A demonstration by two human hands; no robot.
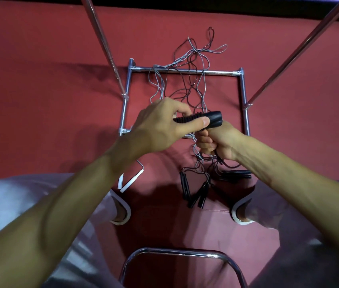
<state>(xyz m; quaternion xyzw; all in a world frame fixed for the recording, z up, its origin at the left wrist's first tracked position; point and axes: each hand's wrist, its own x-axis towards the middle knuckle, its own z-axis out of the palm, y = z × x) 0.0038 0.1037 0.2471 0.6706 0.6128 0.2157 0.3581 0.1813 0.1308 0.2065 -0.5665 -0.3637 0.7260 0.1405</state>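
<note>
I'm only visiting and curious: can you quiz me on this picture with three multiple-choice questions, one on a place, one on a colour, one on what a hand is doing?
1. Where do the white handles lie?
A. on a shelf
B. on the red floor, left of the bunch of black handles
C. in a box

2. What colour is the ribbed handle held up?
A. white
B. green
C. black

3. What is the left hand doing?
A. lying flat on the floor
B. pinching the ribbed handle
C. hanging idle

Answers: 1 B, they rest on the floor. 2 C, black throughout. 3 B, its thumb presses it; the right hand grips cords.
</note>
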